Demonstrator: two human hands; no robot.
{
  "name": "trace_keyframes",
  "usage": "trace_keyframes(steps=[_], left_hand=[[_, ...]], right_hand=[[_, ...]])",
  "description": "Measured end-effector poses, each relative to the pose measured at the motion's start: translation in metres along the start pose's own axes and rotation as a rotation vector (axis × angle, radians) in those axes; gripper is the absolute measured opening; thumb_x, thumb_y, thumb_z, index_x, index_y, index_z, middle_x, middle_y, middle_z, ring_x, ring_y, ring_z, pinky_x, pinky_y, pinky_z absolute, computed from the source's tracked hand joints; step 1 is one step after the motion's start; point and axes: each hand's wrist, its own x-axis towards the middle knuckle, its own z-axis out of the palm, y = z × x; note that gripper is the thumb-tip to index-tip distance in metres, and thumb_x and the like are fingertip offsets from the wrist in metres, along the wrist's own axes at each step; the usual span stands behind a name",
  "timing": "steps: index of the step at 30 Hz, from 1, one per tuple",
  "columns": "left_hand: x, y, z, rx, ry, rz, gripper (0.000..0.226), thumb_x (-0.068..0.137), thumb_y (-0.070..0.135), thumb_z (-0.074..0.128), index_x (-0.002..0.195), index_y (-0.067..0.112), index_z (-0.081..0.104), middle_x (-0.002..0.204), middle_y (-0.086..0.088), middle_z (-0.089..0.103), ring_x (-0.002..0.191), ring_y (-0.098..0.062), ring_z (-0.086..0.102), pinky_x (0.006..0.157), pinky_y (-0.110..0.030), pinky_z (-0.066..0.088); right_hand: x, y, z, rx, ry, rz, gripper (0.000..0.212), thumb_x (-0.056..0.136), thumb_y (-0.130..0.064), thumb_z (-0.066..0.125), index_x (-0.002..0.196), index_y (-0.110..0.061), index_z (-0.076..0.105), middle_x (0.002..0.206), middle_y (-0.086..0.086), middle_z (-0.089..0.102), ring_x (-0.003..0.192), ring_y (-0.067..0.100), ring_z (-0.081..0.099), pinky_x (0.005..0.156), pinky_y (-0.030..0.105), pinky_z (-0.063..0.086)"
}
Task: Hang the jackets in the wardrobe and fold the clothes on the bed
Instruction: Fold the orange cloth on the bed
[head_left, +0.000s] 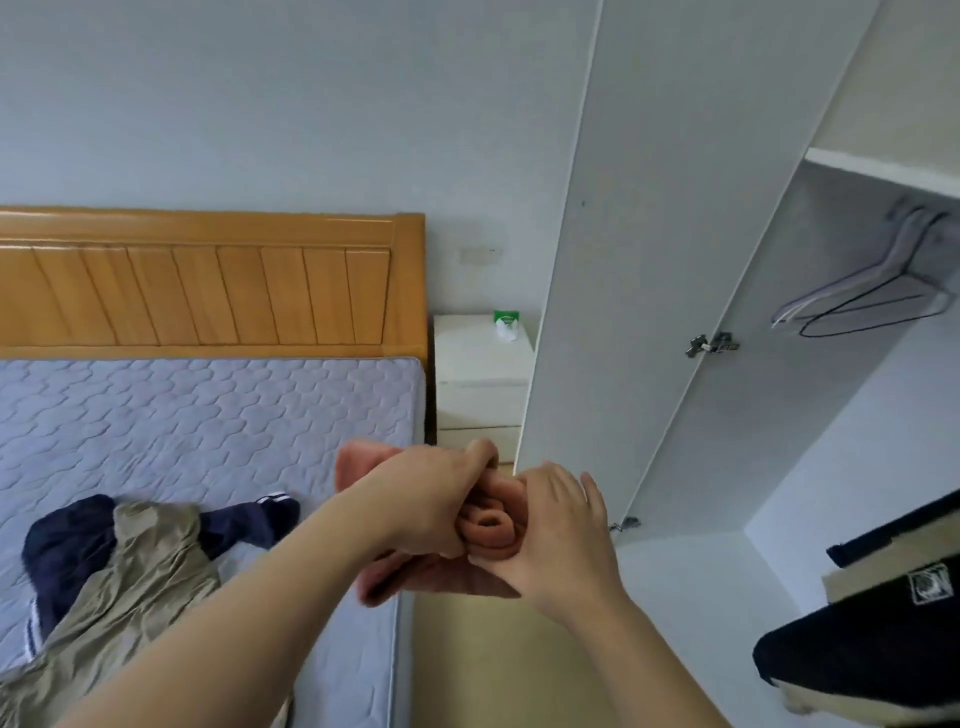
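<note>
Salmon-pink rolled cloth (488, 527): my left hand (431, 504) clenches it, right hand (550, 535) pinches it. Crumpled khaki garment (140, 571) and navy garment (67, 545) lie unfolded, I judge.

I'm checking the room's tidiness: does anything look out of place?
Yes: a khaki garment and a navy jacket lie crumpled together on the bed, the khaki one overlapping the navy, neither folded nor hung. The hangers in the wardrobe hang bare.
</note>
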Motion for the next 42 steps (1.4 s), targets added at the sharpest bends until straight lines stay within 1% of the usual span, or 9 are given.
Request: trace_keyframes(steps=[5, 11, 17, 24, 31, 36, 39, 41, 42], left_hand=[[0.103, 0.006, -0.041, 0.086, -0.021, 0.229, 0.057, 0.069, 0.037, 0.077, 0.116, 0.036, 0.045, 0.091, 0.014, 0.058, 0.081, -0.008, 0.056, 0.071, -0.027, 0.047], [0.217, 0.063, -0.108, 0.209, 0.090, 0.535, 0.042, 0.067, 0.033, 0.073, 0.101, 0.036, 0.049, 0.088, 0.012, 0.060, 0.082, -0.013, 0.058, 0.077, -0.038, 0.053], [0.309, 0.141, -0.191, 0.320, 0.320, 0.825, 0.042, 0.073, 0.034, 0.069, 0.113, 0.033, 0.054, 0.100, 0.012, 0.063, 0.093, -0.016, 0.061, 0.082, -0.040, 0.053], [0.369, 0.195, -0.281, -0.219, 0.574, 1.041, 0.066, 0.071, 0.029, 0.089, 0.130, 0.025, 0.060, 0.102, 0.015, 0.066, 0.093, -0.004, 0.060, 0.079, -0.014, 0.045], [0.455, 0.254, -0.293, -1.311, 0.535, 1.012, 0.041, 0.081, 0.009, 0.085, 0.117, 0.006, 0.066, 0.101, -0.001, 0.077, 0.095, -0.013, 0.074, 0.083, -0.031, 0.060], [0.538, 0.299, -0.273, -1.868, 0.336, 0.606, 0.050, 0.074, 0.037, 0.087, 0.114, 0.014, 0.067, 0.105, -0.006, 0.077, 0.099, -0.023, 0.075, 0.088, -0.045, 0.061], [0.589, 0.316, -0.255, -1.819, -0.045, 0.337, 0.057, 0.087, 0.053, 0.073, 0.124, 0.011, 0.062, 0.105, -0.010, 0.075, 0.088, -0.030, 0.076, 0.072, -0.048, 0.064], [0.605, 0.311, -0.245, -1.465, -0.256, 0.344, 0.047, 0.098, 0.056, 0.056, 0.123, 0.017, 0.062, 0.109, -0.007, 0.072, 0.069, -0.023, 0.076, 0.054, -0.036, 0.061], [0.615, 0.305, -0.242, -1.197, -0.182, 0.415, 0.043, 0.098, 0.056, 0.054, 0.118, 0.020, 0.064, 0.112, -0.005, 0.070, 0.063, -0.018, 0.074, 0.051, -0.028, 0.057]], right_hand=[[0.054, 0.042, -0.030, 0.046, 0.138, 0.162, 0.069, 0.055, -0.085, 0.066, 0.098, -0.038, 0.040, 0.096, -0.020, 0.046, 0.099, 0.010, 0.056, 0.092, 0.032, 0.044], [0.100, 0.114, -0.085, -0.005, 0.554, 0.285, 0.086, 0.053, -0.083, 0.071, 0.120, -0.036, 0.043, 0.112, -0.015, 0.045, 0.103, 0.016, 0.057, 0.091, 0.037, 0.048], [0.135, 0.171, -0.148, 0.030, 1.174, 0.418, 0.100, 0.060, -0.060, 0.088, 0.137, -0.020, 0.038, 0.139, 0.003, 0.033, 0.118, 0.034, 0.052, 0.092, 0.055, 0.052], [0.180, 0.218, -0.252, -0.241, 1.645, 0.270, 0.077, 0.076, -0.027, 0.084, 0.136, -0.009, 0.040, 0.135, 0.012, 0.033, 0.121, 0.038, 0.046, 0.101, 0.056, 0.045], [0.223, 0.228, -0.340, -0.483, 1.304, 0.242, 0.048, 0.086, -0.029, 0.062, 0.132, -0.016, 0.055, 0.126, 0.005, 0.056, 0.116, 0.027, 0.053, 0.096, 0.047, 0.044], [0.249, 0.261, -0.388, -0.516, 1.000, 0.251, 0.061, 0.086, -0.053, 0.058, 0.142, -0.029, 0.052, 0.146, -0.005, 0.050, 0.141, 0.023, 0.041, 0.110, 0.055, 0.039], [0.268, 0.289, -0.401, -0.582, 0.695, 0.491, 0.069, 0.087, -0.055, 0.063, 0.150, -0.039, 0.039, 0.162, -0.011, 0.031, 0.154, 0.020, 0.016, 0.119, 0.060, 0.022], [0.274, 0.313, -0.406, -0.555, 0.524, 0.659, 0.075, 0.086, -0.052, 0.067, 0.152, -0.037, 0.035, 0.166, -0.008, 0.023, 0.155, 0.024, 0.011, 0.119, 0.059, 0.024], [0.276, 0.325, -0.407, -0.540, 0.462, 0.713, 0.076, 0.085, -0.047, 0.070, 0.152, -0.034, 0.036, 0.165, -0.006, 0.026, 0.154, 0.029, 0.016, 0.117, 0.057, 0.029]])
